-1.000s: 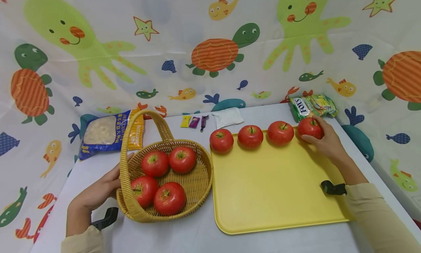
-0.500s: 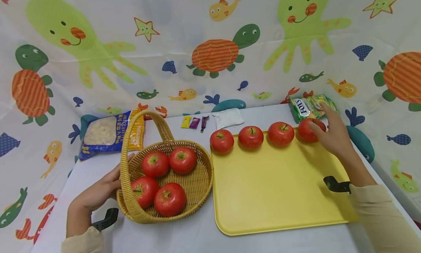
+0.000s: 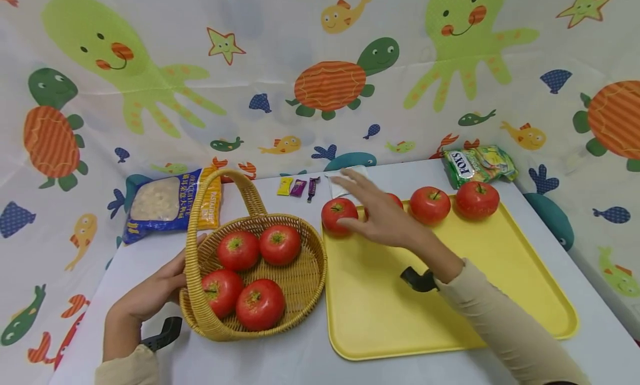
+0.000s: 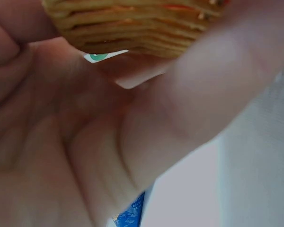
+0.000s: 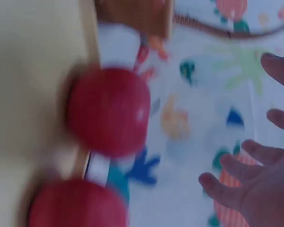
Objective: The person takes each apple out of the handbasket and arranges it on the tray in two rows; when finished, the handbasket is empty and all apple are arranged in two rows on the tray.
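A wicker basket with a tall arched handle stands on the left of the table, several red apples inside it. My left hand holds the basket's left side; in the left wrist view the woven wall sits between thumb and fingers. More red apples stand in a row along the far edge of the yellow tray. Over that row, near the leftmost tray apple, my right hand hovers with spread fingers and holds nothing, partly hiding the second apple. The right wrist view is blurred.
Behind the basket lies a blue and orange pasta bag. Small wrapped sweets and a white packet lie at the back, with a green Fox's bag at back right. A patterned curtain hangs behind the table.
My right hand has let go of the rightmost tray apple, leaving it at the tray's far right corner, and has swung left over the row. My left hand and the basket stay put.
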A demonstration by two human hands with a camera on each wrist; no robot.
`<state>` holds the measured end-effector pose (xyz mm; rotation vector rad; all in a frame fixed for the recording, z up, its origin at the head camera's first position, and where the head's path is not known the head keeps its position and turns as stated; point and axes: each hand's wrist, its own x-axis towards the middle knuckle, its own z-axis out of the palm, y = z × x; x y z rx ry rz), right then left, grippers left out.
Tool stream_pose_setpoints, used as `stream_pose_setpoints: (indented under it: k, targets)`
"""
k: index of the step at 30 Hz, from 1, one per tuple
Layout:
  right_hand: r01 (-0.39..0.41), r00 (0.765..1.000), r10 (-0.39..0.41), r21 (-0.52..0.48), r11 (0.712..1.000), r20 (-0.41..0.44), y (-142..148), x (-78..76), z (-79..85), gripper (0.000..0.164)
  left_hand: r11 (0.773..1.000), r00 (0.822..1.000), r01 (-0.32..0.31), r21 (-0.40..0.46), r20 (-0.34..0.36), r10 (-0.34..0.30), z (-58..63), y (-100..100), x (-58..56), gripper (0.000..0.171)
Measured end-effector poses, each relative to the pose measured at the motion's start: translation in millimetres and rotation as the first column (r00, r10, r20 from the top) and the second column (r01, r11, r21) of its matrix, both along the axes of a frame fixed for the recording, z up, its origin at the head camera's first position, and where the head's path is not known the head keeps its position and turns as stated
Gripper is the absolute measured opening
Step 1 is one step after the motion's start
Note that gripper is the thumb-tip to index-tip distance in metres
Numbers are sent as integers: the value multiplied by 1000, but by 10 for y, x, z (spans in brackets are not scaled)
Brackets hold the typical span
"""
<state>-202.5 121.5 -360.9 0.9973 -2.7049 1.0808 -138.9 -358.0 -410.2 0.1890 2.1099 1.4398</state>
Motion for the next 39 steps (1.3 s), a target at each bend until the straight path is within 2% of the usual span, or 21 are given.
stream_pose_setpoints:
  k: [3,6,11,15,18,24,29,35,39]
  targets:
    - [-153,988,156,114,982,-13,-411,32,-16,73,1000,1000,1,-3,3,-1,-2,4,-3,75]
    - [-257,964,266,228,939,-10,-735,44,-67,69,1000,1000,6,3,-2,-6,-5,5,-5,74]
    - [-314,943,333,371,874,14,-1090,22,-207,68,1000,1000,7,29,0,-7,0,6,-4,73]
    - [-311,942,335,459,832,32,-1239,15,-291,72,999,1000,9,43,0,-9,13,1,-2,75]
    - [-294,948,317,497,817,39,-1288,16,-319,74,999,1000,9,42,1,-9,15,-1,-3,75]
    - [-246,957,288,529,812,2,-1301,14,-348,74,1000,1000,4,23,2,-4,1,4,-7,75]
    - [-225,964,265,539,811,4,-1285,38,-359,76,1000,1000,-6,29,-10,6,-12,18,-3,76]
    - [-176,962,267,600,781,-65,-1304,152,-383,79,1000,1000,3,11,2,-3,-5,13,0,74]
    - [-157,965,251,602,783,-74,-1282,227,-385,82,1000,1000,2,19,-3,-2,-5,10,-3,76]
